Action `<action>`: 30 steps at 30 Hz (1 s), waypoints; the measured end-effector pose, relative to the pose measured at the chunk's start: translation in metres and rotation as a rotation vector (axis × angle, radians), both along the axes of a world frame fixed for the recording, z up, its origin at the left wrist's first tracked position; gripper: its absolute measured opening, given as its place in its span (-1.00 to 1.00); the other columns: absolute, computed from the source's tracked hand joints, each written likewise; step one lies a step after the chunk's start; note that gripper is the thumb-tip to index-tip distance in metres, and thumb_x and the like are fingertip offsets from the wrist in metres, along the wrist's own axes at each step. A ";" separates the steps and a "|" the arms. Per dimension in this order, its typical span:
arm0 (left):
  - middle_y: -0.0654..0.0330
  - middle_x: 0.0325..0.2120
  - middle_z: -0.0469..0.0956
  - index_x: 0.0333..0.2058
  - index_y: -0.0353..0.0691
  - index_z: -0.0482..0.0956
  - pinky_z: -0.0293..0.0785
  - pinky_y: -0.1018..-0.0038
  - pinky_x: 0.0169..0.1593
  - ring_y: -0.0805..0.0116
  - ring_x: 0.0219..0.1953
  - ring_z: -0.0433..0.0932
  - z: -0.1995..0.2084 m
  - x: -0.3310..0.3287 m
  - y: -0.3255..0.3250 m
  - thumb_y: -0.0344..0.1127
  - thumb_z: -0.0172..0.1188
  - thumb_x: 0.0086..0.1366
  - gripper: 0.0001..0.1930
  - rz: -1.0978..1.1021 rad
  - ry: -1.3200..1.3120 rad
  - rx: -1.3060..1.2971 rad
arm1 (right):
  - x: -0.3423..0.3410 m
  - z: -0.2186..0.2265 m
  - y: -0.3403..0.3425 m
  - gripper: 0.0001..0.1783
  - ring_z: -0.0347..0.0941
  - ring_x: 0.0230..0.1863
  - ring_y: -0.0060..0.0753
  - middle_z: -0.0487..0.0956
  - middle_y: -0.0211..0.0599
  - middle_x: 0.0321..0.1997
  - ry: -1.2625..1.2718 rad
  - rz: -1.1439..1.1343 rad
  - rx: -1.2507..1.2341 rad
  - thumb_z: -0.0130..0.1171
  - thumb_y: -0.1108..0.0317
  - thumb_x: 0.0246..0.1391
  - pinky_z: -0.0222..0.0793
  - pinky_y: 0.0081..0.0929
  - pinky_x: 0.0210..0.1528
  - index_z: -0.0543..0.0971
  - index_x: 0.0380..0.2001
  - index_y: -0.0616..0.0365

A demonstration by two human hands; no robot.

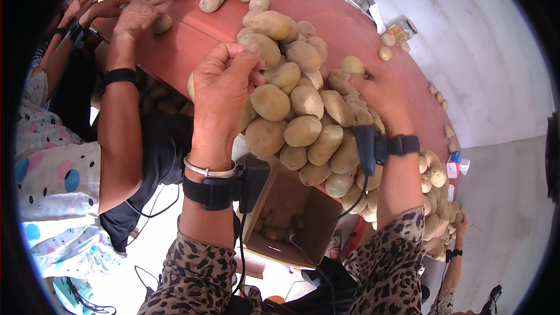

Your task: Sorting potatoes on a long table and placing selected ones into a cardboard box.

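A large heap of tan potatoes [306, 131] lies along the near edge of the red table in front of me. Over the heap's left side, my left hand [224, 90] is closed, its thumb pressed toward the curled fingers. Whatever those fingers may hold is hidden. At the heap's right side, my right hand [382, 99] grips a round potato [352, 65] between thumb and fingers. Below the table edge, between my forearms, an open cardboard box [315, 239] has several potatoes in its bottom.
More potatoes [211, 3] lie at the far left of the red table [344, 29]. A glass jar [402, 29] and a knife [373, 9] lie near its far edge. Co-workers' hands [140, 14] work at left; another hand [461, 221] reaches in at right. Cables hang below my wrists.
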State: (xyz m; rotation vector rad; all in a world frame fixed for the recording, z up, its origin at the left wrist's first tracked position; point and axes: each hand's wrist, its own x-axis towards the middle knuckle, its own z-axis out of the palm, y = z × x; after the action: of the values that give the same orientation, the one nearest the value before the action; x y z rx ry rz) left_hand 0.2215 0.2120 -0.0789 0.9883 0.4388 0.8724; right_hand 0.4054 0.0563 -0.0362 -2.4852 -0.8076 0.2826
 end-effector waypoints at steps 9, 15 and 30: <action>0.30 -0.55 0.50 -0.44 -0.26 0.48 0.27 0.70 -0.51 0.63 -0.57 0.41 -0.003 -0.002 0.000 -0.34 0.12 0.18 -0.89 -0.017 0.014 0.006 | -0.002 -0.010 -0.001 -0.55 0.48 -0.24 -0.27 0.56 -0.07 -0.30 -0.019 0.146 -0.289 0.08 0.19 0.04 0.34 -0.39 -0.15 0.48 -0.12 0.37; 0.26 -0.53 0.52 -0.41 -0.31 0.51 0.33 0.67 -0.43 0.57 -0.52 0.46 -0.002 -0.003 0.011 -0.36 0.08 0.18 -0.87 0.020 0.073 0.101 | -0.072 0.027 -0.027 -0.59 0.43 -0.12 -0.43 0.54 -0.25 -0.20 0.133 0.214 0.041 0.11 0.24 0.05 0.28 -0.52 -0.03 0.48 -0.12 0.35; 0.23 -0.56 0.50 -0.47 -0.28 0.51 0.31 0.63 -0.44 0.49 -0.52 0.46 -0.006 0.007 0.008 -0.29 0.12 0.15 -0.83 -0.037 0.012 0.220 | -0.137 -0.230 -0.159 -0.63 0.50 -0.21 -0.26 0.55 -0.09 -0.25 0.670 0.262 -0.441 0.24 0.21 -0.10 0.38 -0.41 -0.17 0.53 -0.25 0.22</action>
State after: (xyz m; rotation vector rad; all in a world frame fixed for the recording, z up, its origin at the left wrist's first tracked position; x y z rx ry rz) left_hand 0.2281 0.2204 -0.0847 1.2002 0.3384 0.8944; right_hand 0.2687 -0.1029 -0.2666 -2.3884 -0.8270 1.4267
